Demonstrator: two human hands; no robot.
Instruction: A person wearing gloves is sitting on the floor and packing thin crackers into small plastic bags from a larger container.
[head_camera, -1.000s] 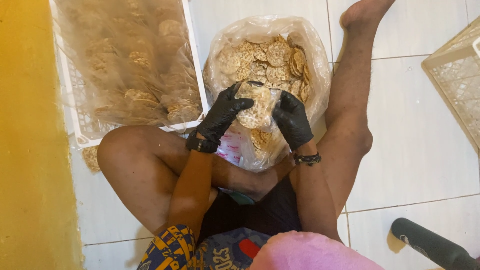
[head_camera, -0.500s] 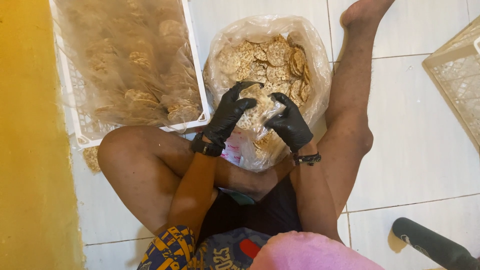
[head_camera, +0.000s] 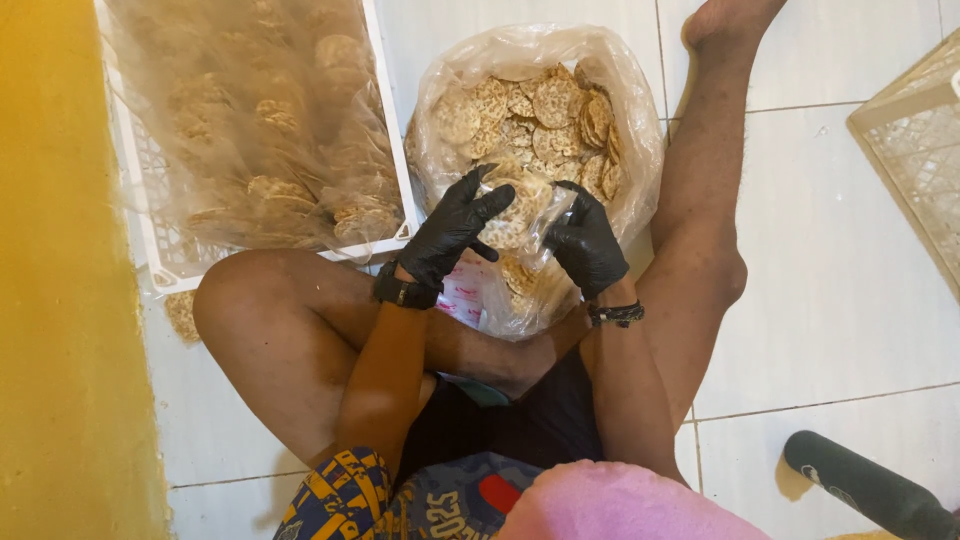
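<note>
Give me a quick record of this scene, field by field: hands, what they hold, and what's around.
left hand: black glove, on small clear bag
right hand: black glove, gripping same bag
small clear bag: holds round crackers
big plastic bag: open, full of round crackers
white crate: packed bags of crackers, at left
floor: white tiles

Looking down, I saw my black-gloved left hand (head_camera: 455, 225) and right hand (head_camera: 585, 245) gripping a small clear packet of crackers (head_camera: 522, 215) over the big open cracker bag (head_camera: 540, 110), a white crate of packed crackers (head_camera: 255, 130) beside my knee on the tiled floor (head_camera: 830, 280).
</note>
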